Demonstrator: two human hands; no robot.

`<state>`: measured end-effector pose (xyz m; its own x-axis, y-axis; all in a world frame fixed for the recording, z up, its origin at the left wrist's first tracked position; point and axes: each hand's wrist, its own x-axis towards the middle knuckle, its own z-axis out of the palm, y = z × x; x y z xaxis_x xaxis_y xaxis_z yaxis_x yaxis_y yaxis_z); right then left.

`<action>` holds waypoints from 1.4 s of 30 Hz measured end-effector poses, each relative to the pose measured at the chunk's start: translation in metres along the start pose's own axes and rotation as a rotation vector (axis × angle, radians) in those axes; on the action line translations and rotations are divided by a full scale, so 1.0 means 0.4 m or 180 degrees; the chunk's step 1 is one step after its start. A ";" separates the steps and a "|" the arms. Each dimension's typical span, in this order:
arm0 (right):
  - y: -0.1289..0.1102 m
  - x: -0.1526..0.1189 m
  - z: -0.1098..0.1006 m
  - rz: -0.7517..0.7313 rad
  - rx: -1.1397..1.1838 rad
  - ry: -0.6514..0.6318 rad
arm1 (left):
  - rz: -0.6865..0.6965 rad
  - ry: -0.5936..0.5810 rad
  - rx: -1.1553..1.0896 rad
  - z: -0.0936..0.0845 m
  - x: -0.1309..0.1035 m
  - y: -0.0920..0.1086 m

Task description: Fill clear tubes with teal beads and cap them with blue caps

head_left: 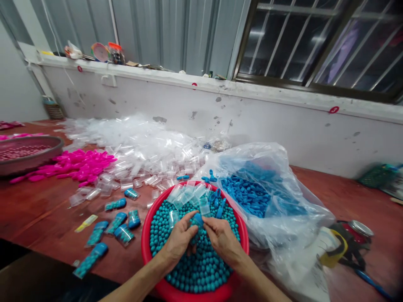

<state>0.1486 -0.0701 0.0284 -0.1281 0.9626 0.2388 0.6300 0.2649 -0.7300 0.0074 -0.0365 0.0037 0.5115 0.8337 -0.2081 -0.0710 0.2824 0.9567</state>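
Note:
My left hand is wrapped round a small clear container with a blue cap, teal showing inside. My right hand pinches that cap from the right; its fingertips partly hide it. Both hands are over a red basin of round teal beads. On the beads, beyond my hands, lie several empty clear containers and a few blue caps. Left of the basin, several bead-filled containers with blue caps lie on the red table.
An open plastic bag of blue caps spreads right of the basin. Clear containers are heaped along the wall. Farther left are pink pieces and a bowl of pinkish beads. A yellow strip lies near the table's front edge.

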 end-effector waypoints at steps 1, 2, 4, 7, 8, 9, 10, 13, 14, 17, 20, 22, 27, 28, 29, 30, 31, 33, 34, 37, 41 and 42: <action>0.001 -0.001 0.000 -0.0081 0.0019 -0.0055 | 0.0004 0.0040 0.0016 0.003 -0.003 0.001; 0.003 -0.002 -0.001 -0.0148 0.0057 -0.0124 | 0.0006 0.0071 0.0037 0.004 -0.005 0.001; 0.009 -0.002 -0.006 -0.0239 0.0116 -0.0274 | -0.0016 0.0106 0.0091 0.003 -0.008 0.001; 0.014 -0.002 -0.016 -0.0307 0.0175 -0.0447 | -0.0032 -0.0041 0.0195 -0.007 -0.009 0.001; 0.015 -0.003 -0.019 -0.0301 0.0214 -0.0485 | -0.0023 -0.0117 0.0231 -0.012 -0.008 0.001; 0.015 -0.003 -0.023 -0.0291 0.0251 -0.0508 | -0.0011 -0.0185 0.0261 -0.017 -0.008 0.002; 0.014 -0.003 -0.026 -0.0285 0.0278 -0.0517 | -0.0002 -0.0231 0.0283 -0.021 -0.008 0.003; 0.010 -0.003 -0.034 -0.0296 0.0223 -0.0560 | -0.0003 -0.0249 0.0319 -0.027 -0.010 0.006; 0.007 -0.003 -0.036 -0.0314 0.0182 -0.0609 | -0.0009 -0.0258 0.0322 -0.027 -0.011 0.006; 0.002 -0.007 -0.031 -0.0413 0.0037 -0.0726 | -0.0005 -0.0269 0.0323 -0.023 -0.014 0.003; 0.004 -0.016 -0.017 -0.0504 -0.0168 -0.0637 | 0.0080 -0.0115 0.0304 -0.017 -0.015 -0.008; 0.013 -0.021 -0.012 -0.0476 -0.0188 -0.0610 | 0.0145 0.0012 0.0353 -0.018 -0.016 -0.015; 0.045 -0.002 -0.031 0.0247 0.1122 -0.0824 | -0.0069 -0.0247 0.0520 -0.036 -0.024 -0.011; 0.049 0.006 -0.031 0.0509 0.1501 -0.0773 | -0.0096 -0.0353 0.0507 -0.039 -0.026 -0.007; 0.052 0.013 -0.028 0.0751 0.1821 -0.0657 | -0.0097 -0.0425 0.0493 -0.040 -0.027 -0.004; 0.053 0.018 -0.022 0.0932 0.2045 -0.0488 | -0.0082 -0.0437 0.0490 -0.040 -0.027 -0.001; 0.052 0.022 -0.014 0.1023 0.2149 -0.0300 | -0.0064 -0.0381 0.0503 -0.038 -0.028 0.000; 0.045 0.021 0.005 0.0973 0.1983 -0.0030 | -0.0017 -0.0145 0.0533 -0.030 -0.028 0.000; 0.039 0.017 0.014 0.0865 0.1773 -0.0021 | 0.0019 -0.0009 0.0546 -0.025 -0.028 -0.002; 0.020 -0.004 0.035 0.0422 0.1022 -0.0367 | 0.0218 0.0341 0.0566 -0.011 -0.024 -0.008; -0.001 -0.022 0.062 0.0121 0.0155 -0.0697 | 0.0631 0.0478 0.0556 -0.008 -0.015 -0.006; -0.005 -0.024 0.068 0.0121 -0.0051 -0.0675 | 0.0669 0.0394 0.0554 -0.008 -0.014 -0.003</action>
<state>0.1275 -0.0783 0.0102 -0.2612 0.9627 0.0699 0.6493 0.2288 -0.7253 0.0017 -0.0400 0.0031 0.3921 0.9198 -0.0148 -0.0111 0.0208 0.9997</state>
